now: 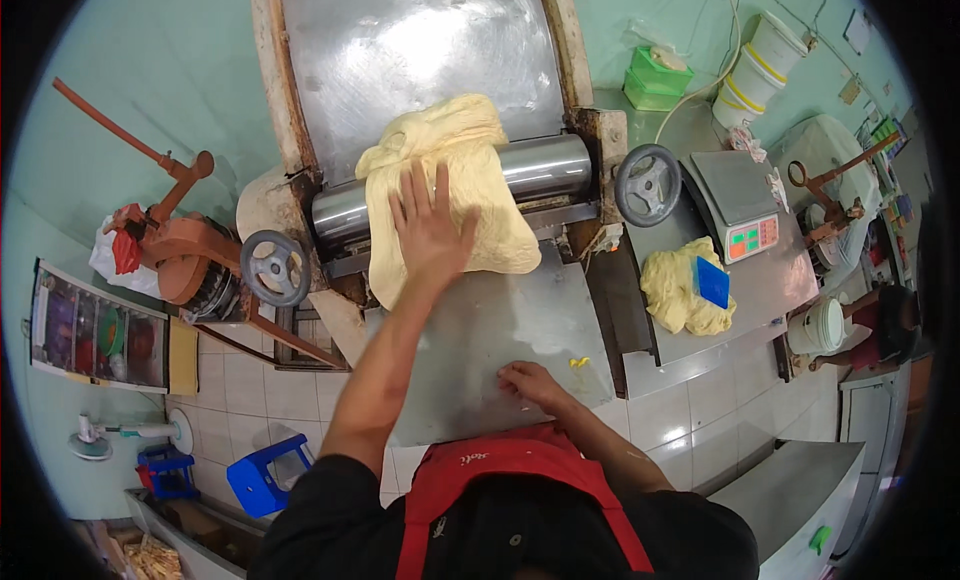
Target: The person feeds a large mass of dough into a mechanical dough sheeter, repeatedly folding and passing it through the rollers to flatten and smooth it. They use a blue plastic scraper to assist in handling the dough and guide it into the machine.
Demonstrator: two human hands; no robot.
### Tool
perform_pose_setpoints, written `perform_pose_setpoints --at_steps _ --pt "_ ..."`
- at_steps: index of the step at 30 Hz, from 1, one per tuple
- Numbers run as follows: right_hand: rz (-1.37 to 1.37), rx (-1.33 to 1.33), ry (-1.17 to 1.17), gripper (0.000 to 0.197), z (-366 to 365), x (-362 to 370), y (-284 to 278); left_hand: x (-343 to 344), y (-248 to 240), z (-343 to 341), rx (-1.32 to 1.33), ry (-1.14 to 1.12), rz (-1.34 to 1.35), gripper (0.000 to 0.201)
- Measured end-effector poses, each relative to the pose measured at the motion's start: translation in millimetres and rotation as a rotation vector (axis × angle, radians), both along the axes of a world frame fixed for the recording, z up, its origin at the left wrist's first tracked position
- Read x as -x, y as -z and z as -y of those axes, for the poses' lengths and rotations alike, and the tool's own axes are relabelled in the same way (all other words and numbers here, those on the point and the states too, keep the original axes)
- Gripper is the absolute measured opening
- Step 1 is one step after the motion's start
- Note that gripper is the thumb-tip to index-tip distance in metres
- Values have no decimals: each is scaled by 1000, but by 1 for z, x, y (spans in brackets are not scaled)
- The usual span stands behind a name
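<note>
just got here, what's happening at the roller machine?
A person in a red apron stands at a dough roller. The left hand lies flat, fingers spread, on a yellow dough sheet draped over the steel roller onto the metal tray. The right hand rests on that tray near a small dough scrap. Another dough lump with a blue scraper sits to the right, by a scale.
</note>
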State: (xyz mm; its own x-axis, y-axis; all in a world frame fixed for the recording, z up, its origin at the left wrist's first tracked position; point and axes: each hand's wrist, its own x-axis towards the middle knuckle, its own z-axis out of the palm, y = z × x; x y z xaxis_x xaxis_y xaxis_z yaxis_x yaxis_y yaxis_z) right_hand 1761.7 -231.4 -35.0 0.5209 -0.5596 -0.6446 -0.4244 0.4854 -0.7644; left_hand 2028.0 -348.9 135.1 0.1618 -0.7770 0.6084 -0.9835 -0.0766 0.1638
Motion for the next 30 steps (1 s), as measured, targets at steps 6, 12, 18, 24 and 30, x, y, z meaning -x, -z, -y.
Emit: perform_pose_setpoints --at_steps 6,12,18,24,30 --pt "42 -8 91 37 90 12 24 36 143 -168 -187 165 -581 98" --pt "215 135 412 34 220 22 43 -38 172 -101 104 -10 -1245 86" --pt "507 207 121 41 293 -14 79 -129 258 -32 -322 -18 -1129 72" --pt "84 704 -301 45 277 -96 82 -99 269 -26 -316 -31 -1222 67" --pt "200 489 -333 48 277 -109 56 -52 217 -46 -283 59 -1818 63"
